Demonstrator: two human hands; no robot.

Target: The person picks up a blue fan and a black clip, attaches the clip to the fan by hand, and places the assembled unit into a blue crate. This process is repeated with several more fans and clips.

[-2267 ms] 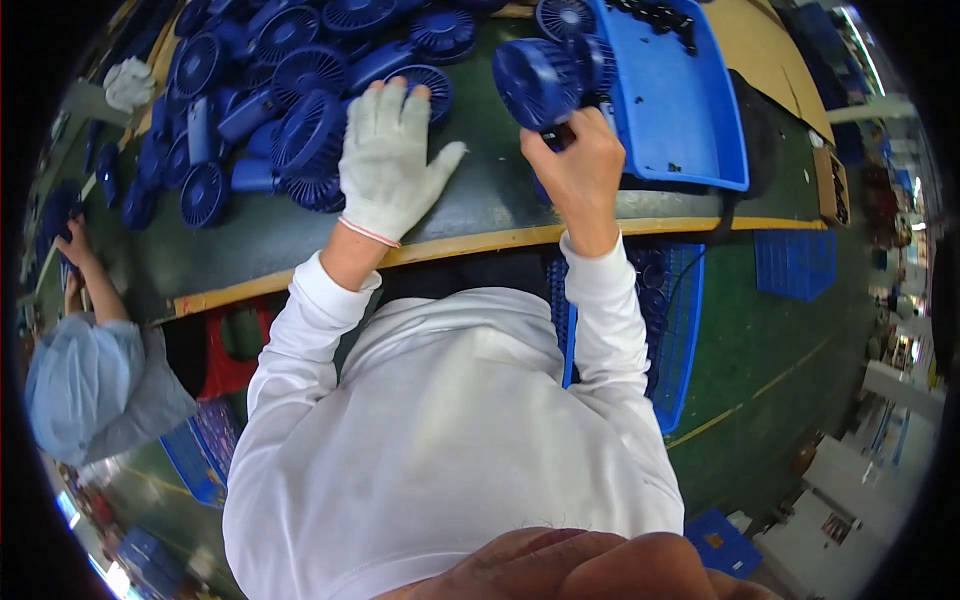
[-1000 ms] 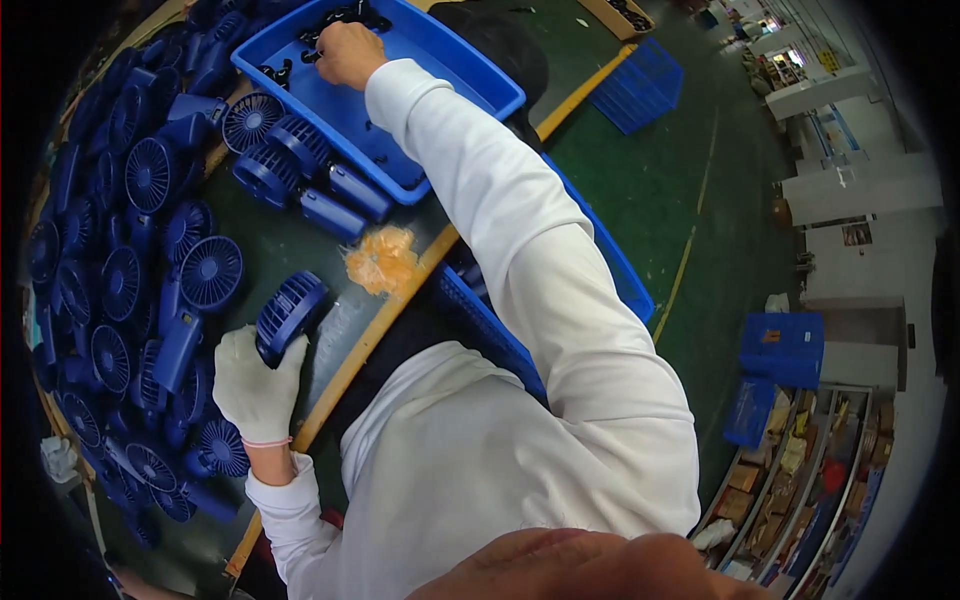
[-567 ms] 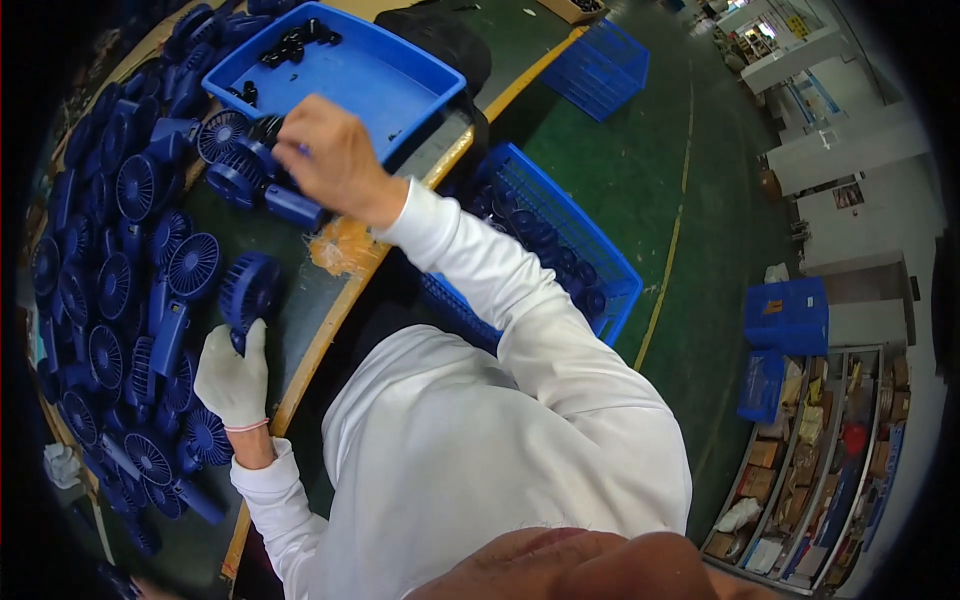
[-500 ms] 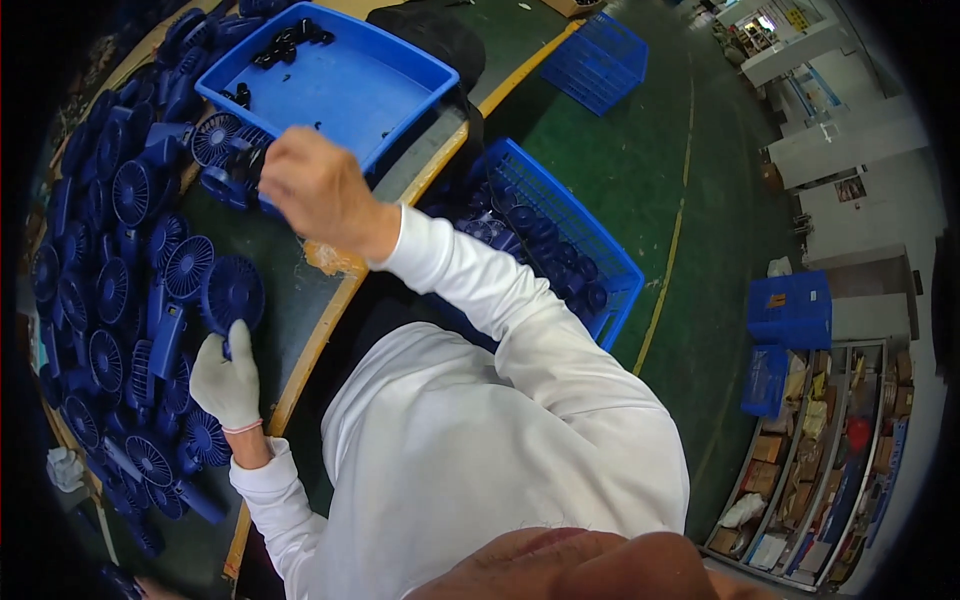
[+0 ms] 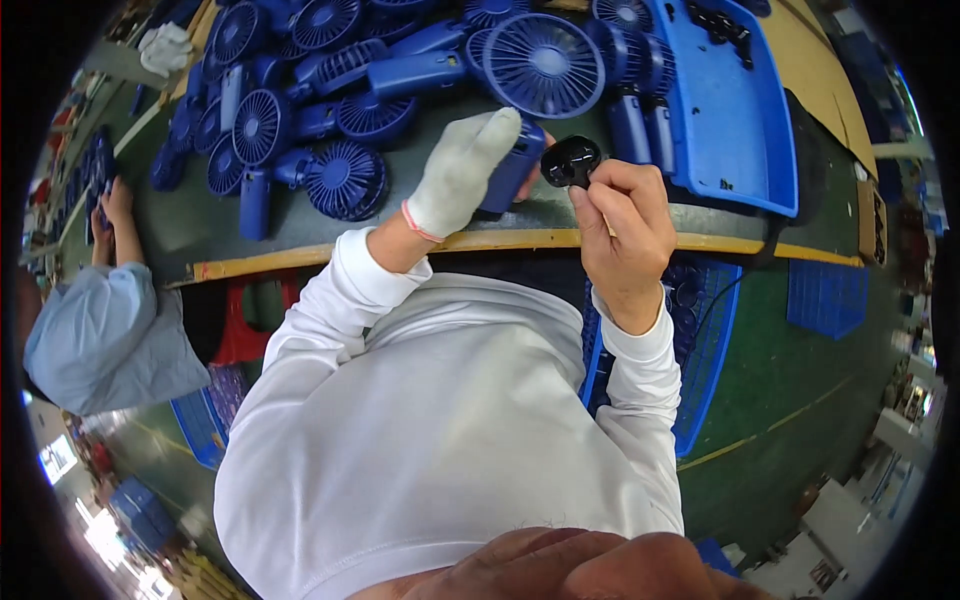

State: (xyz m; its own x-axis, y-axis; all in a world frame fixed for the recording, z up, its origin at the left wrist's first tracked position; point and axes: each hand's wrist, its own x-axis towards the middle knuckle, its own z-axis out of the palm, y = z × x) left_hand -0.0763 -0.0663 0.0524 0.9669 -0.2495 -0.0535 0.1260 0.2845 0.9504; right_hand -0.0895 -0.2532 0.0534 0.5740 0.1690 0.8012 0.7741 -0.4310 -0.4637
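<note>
My left hand (image 5: 455,180), in a white glove, is closed round the handle (image 5: 518,165) of a blue handheld fan. The round slatted head (image 5: 545,65) just beyond seems to belong to it. Between bare thumb and fingers, my right hand (image 5: 628,235) pinches a glossy black oval part (image 5: 568,162), close beside that handle. Whether the two touch I cannot tell. Several more blue fans lie heaped on the table in front of and left of my hands, among them one with a round head (image 5: 346,184).
A shallow blue tray (image 5: 735,140) at the right holds small black parts (image 5: 722,28). The table's yellowish edge (image 5: 510,240) runs before me. Below it at right stands a blue crate (image 5: 712,350). At far left a person in light blue (image 5: 115,335) handles fans.
The view has swung round, and the table now lies straight ahead. My right hand has come from beside the tray to the fan handle, and the black part now shows in it.
</note>
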